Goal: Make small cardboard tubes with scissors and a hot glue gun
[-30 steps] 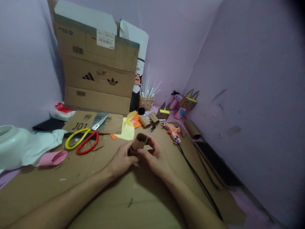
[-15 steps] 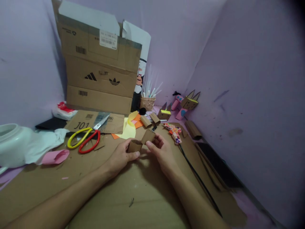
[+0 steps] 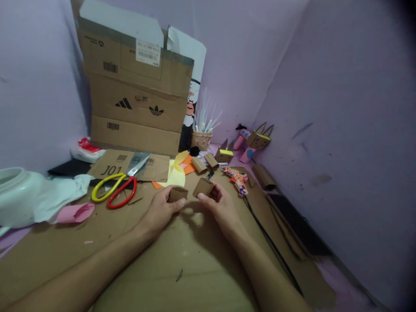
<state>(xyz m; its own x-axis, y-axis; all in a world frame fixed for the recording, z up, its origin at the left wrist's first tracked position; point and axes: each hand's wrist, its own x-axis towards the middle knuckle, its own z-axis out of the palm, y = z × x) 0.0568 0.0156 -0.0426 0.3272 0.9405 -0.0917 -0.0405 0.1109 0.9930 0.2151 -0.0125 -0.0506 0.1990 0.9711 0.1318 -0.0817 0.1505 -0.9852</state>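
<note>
In my left hand point(image 3: 164, 206) is a short brown cardboard tube point(image 3: 177, 195), pinched between thumb and fingers with its open end facing up. My right hand point(image 3: 218, 203) grips a second small cardboard tube point(image 3: 203, 187), tilted, the thumb on its near side. A narrow gap separates the two pieces, both held above the cardboard-covered table point(image 3: 182, 255). Just beyond my right hand lies a glue gun point(image 3: 236, 178) wrapped in patterned paper, its black cord running toward me. Its dark nozzle, or something like it, shows behind the right tube.
Large scissors point(image 3: 121, 186) with yellow and red handles lie to the left. Two cardboard rolls point(image 3: 199, 165), yellow paper point(image 3: 176, 173) and a cardboard cat head point(image 3: 225, 155) are farther back. A big cardboard box point(image 3: 139, 95) stands behind. A pink paper roll point(image 3: 76, 213) rests at left.
The two cardboard tubes, close together before, are now apart. My left hand has moved slightly left with its tube; the right tube has tilted a little.
</note>
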